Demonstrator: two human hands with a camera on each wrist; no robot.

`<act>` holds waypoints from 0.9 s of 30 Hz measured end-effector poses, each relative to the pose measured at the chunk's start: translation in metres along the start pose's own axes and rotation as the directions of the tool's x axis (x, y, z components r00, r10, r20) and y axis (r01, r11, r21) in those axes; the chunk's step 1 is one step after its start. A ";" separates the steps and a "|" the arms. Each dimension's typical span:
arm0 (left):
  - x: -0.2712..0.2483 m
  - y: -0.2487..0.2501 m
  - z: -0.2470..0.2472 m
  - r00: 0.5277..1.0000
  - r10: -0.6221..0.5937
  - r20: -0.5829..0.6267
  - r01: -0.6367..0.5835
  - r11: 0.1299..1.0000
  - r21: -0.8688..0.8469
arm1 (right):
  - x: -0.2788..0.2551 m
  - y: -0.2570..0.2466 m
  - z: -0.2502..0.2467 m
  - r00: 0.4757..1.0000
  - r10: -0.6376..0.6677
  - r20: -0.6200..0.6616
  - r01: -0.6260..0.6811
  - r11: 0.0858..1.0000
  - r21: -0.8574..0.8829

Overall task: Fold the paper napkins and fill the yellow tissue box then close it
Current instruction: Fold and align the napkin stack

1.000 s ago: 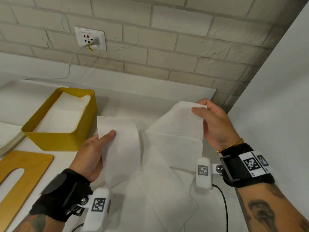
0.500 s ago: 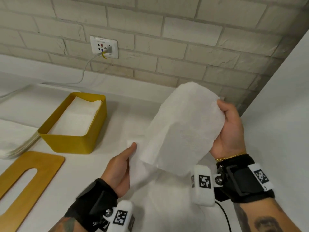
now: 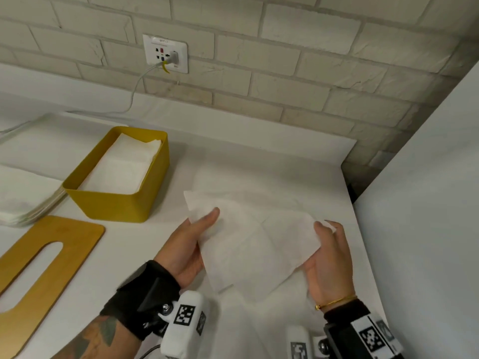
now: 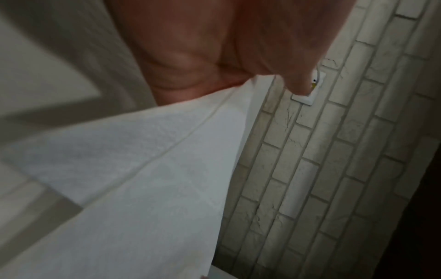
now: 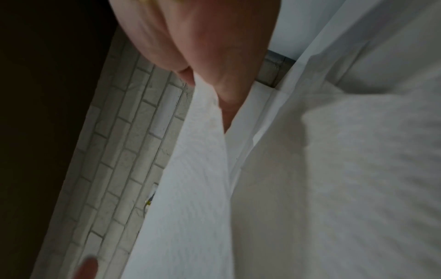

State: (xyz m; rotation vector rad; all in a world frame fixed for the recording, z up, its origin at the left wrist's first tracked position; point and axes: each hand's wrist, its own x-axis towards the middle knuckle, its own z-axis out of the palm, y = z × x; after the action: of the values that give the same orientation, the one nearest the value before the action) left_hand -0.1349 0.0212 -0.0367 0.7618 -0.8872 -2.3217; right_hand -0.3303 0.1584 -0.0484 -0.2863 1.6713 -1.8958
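A white paper napkin (image 3: 254,239) is held folded over, just above the white counter, between both hands. My left hand (image 3: 197,229) pinches its left edge with the thumb on top. My right hand (image 3: 326,237) pinches its right corner, thumb over the paper. In the left wrist view the napkin (image 4: 133,169) hangs below my palm; in the right wrist view the napkin (image 5: 190,169) runs down from my pinching fingers. The yellow tissue box (image 3: 114,203) stands open at the left, holding folded white napkins (image 3: 121,167).
A wooden lid with a long slot (image 3: 39,268) lies flat at the front left. A stack of unfolded napkins (image 3: 23,200) sits left of the box. A brick wall with a socket (image 3: 166,53) is behind; a white panel (image 3: 427,203) closes the right side.
The napkin was spread wide, then my right hand swung its half over toward the left. Both hands have come down with the napkin doubled between them.
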 end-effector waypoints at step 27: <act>0.012 0.013 -0.027 0.987 0.128 -0.097 -0.063 0.865 0.498 | 0.022 -0.025 0.027 0.941 0.036 0.338 0.165 0.820 -0.549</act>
State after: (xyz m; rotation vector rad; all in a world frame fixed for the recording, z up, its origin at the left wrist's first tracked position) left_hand -0.1220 -0.0058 -0.0479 1.0319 -1.4526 -1.9444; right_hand -0.3410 0.1249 -0.0238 -0.8668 1.9616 -1.2402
